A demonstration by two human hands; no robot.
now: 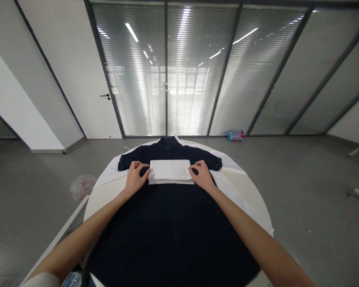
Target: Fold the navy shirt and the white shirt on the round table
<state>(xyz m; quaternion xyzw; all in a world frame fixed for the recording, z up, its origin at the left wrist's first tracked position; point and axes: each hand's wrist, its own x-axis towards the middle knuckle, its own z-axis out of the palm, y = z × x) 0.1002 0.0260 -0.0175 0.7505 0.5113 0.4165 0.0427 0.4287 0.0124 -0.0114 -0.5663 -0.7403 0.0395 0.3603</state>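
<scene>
A dark navy short-sleeved garment [173, 223] with a collar lies spread out, its collar at the far side and its wide lower part toward me. On its chest area rests a folded white sheet [170, 170]; whether it is cloth or paper I cannot tell. Thumb and fingers of my left hand [136, 175] pinch the sheet's left edge. My right hand [202, 175] grips the right edge in the same way. A second white layer shows along the sheet's near side.
Under the garment is a round, pale table [103, 197], partly covered by white material [230, 187]. A crumpled clear plastic bag [83, 186] lies on the floor at the left. By the glass partition sits a blue and red bundle [235, 135]. A white door [77, 71] stands back left.
</scene>
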